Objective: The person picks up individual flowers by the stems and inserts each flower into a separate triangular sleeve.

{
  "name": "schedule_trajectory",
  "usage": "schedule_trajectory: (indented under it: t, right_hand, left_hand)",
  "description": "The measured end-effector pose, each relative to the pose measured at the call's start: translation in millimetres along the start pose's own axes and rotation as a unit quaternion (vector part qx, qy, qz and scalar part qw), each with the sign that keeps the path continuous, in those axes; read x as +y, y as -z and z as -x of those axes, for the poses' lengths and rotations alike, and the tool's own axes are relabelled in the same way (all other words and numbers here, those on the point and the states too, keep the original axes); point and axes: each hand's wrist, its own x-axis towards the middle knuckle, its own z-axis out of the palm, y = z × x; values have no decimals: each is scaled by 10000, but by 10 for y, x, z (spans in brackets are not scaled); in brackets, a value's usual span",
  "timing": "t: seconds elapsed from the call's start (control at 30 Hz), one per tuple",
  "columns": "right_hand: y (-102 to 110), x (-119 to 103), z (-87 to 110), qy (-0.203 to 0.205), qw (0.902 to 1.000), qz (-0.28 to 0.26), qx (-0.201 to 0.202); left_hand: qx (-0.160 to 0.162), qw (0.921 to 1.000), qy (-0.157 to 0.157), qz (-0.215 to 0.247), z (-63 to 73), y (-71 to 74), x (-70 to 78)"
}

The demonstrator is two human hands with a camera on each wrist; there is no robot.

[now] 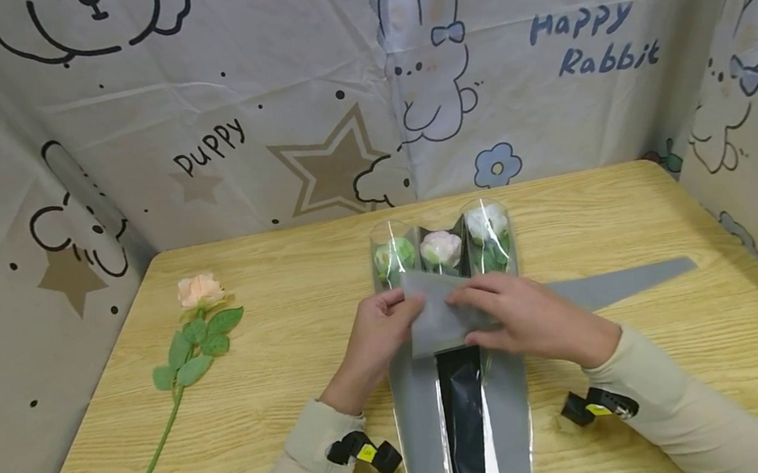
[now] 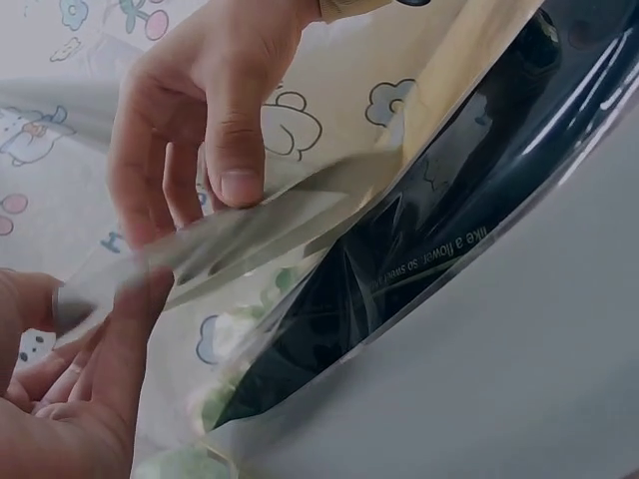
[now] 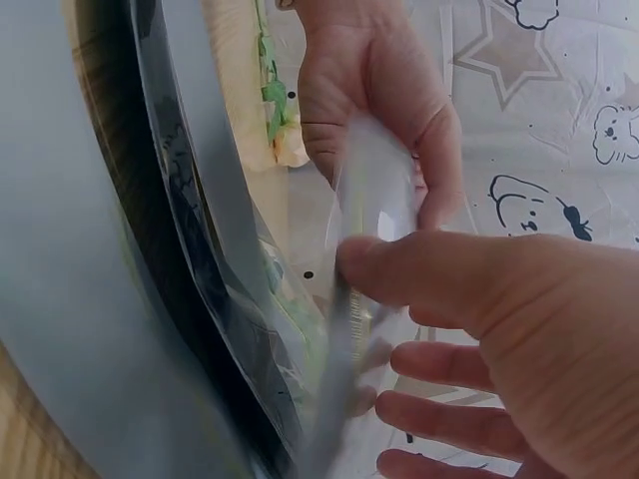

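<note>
Three flowers in clear-fronted sleeves lie side by side: a green one, a pale pink one and a white one. The outer sleeves are backed in grey, the middle sleeve in black. Across them, just below the blooms, runs a translucent grey strip. My left hand pinches its left end between thumb and fingers. With thumb and fingers, my right hand holds the strip farther right. In the right wrist view the strip is blurred.
A peach rose with a leafy green stem lies on the left of the wooden table. The grey strip's pointed tail stretches right beyond my right hand. Cartoon-printed sheeting hangs behind and at both sides.
</note>
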Motion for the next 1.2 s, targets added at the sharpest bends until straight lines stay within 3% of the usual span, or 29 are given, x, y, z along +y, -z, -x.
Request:
schedule_trajectory:
  t: [0.43, 0.57, 1.2]
  right_hand:
    - [-87, -28, -12, -40, 9988, 5, 489]
    - [-164, -55, -31, 12, 9975, 13, 700]
    - [-346, -112, -62, 81, 9871, -243, 1581]
  left_hand:
    - [-275, 9993, 142, -228, 28, -29, -67]
    - [-338, 9992, 192, -99, 33, -50, -81]
    - [-892, 9960, 18, 35, 31, -96, -91]
